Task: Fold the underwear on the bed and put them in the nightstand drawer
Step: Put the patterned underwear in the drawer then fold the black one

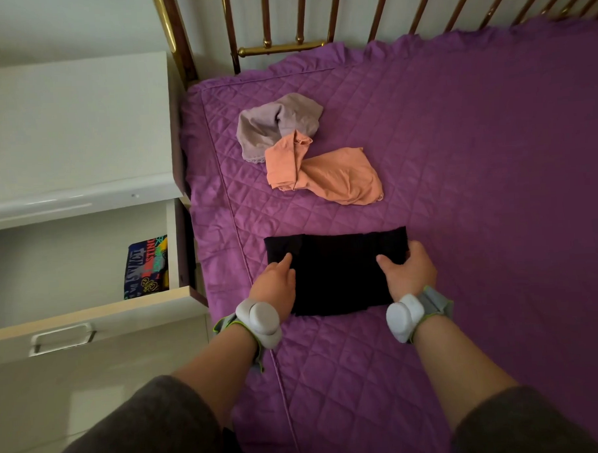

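Observation:
Black underwear [337, 269] lies flat as a folded rectangle on the purple quilted bed [460, 185]. My left hand [276, 285] rests on its left part, forefinger pointing out onto the cloth. At the right edge my right hand [409, 269] grips the fabric, thumb on top and fingers round the side. Farther up the bed lie crumpled orange underwear [329, 177] and crumpled mauve-grey underwear [276, 124], touching each other. The white nightstand's drawer [89, 314] stands pulled out at the left, with a folded dark printed garment [147, 267] inside at its right end.
The white nightstand top [71, 133] sits beside the bed's left edge. A brass and wood headboard [282, 21] with vertical bars runs along the far side. Both wrists carry white sensor bands.

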{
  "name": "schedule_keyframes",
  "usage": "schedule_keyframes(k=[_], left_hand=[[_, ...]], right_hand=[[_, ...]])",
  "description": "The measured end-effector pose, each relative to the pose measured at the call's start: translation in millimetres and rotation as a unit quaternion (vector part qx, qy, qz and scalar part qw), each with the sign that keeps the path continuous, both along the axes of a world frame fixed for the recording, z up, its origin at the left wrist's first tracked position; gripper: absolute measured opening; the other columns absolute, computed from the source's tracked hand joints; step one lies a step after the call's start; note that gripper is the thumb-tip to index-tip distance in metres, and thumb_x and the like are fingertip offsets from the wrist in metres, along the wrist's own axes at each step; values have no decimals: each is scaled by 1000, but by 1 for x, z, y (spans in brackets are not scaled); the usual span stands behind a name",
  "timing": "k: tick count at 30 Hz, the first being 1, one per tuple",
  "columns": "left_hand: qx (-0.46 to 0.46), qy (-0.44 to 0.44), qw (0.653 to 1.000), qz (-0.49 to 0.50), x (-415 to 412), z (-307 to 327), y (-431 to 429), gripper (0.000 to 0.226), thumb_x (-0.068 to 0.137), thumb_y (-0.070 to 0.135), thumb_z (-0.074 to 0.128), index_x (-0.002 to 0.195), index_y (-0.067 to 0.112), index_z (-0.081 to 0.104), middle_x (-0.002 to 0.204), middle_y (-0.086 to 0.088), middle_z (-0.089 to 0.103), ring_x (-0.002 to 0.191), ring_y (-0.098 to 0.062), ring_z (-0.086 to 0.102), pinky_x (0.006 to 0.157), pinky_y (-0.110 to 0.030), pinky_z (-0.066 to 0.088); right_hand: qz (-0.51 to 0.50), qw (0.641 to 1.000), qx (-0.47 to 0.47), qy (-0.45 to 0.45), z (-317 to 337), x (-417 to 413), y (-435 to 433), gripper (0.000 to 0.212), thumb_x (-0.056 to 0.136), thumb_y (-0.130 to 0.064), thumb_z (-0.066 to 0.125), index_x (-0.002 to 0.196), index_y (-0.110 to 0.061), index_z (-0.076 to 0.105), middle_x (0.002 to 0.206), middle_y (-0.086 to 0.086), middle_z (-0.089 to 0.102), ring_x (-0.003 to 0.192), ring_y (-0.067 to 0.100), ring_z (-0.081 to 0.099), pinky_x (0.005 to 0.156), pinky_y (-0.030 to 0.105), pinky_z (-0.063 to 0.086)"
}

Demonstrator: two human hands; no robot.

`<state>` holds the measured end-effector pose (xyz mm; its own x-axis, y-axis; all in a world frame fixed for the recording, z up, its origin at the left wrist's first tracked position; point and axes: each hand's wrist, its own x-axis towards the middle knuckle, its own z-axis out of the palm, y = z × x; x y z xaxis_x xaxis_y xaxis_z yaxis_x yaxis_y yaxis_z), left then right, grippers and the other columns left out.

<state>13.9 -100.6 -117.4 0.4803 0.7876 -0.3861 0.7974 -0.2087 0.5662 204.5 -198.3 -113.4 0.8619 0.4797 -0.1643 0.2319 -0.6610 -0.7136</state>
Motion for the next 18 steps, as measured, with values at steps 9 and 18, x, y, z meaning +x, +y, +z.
schedule_keyframes(k=[9,18], left_hand=[[25,-6,1000,-11,-5,1,-2,61,89,17,56,146,18,32,117,-9,55,103,-23,57,85,-27,43],[21,24,995,96,-12,7,-14,90,81,31,69,150,24,11,133,-13,38,118,-30,49,93,-42,49]], right_hand=[[191,980,-55,-16,3,-39,25,58,84,-20,65,137,-13,44,105,5,55,86,15,52,77,23,39],[290,950,-90,-70,-10,-35,12,50,88,-16,60,136,-21,46,113,6,53,83,14,53,73,24,43]])
